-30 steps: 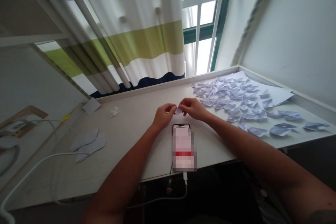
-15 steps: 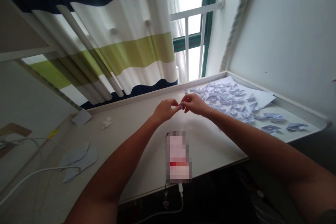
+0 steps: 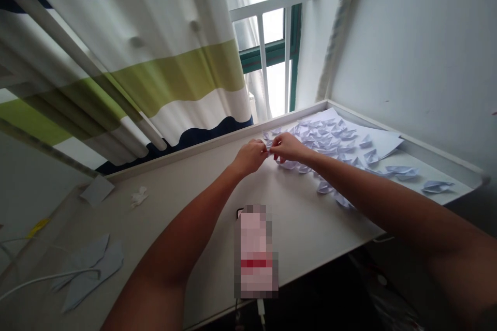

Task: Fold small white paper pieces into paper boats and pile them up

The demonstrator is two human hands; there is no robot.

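My left hand [image 3: 251, 155] and my right hand [image 3: 286, 148] meet above the pale desk [image 3: 194, 201], fingertips pinched together on a small folded piece of white paper [image 3: 268, 151] that barely shows between them. Just right of my hands lies a spread of several small folded paper boats [image 3: 330, 139], some on a large white sheet [image 3: 382, 140]. A phone [image 3: 255, 251] lies flat on the desk below my hands, between my forearms.
Larger folded paper pieces [image 3: 87, 269] and a white cable [image 3: 39, 282] lie at the desk's left. A crumpled scrap [image 3: 139, 196] and a paper square [image 3: 97, 190] sit near the striped curtain [image 3: 155, 72]. Window bars [image 3: 272, 36] and a white wall [image 3: 419, 46] border the desk.
My hands have moved up and away from the phone toward the boat pile, still pinched on the small paper. The view has turned to the right.
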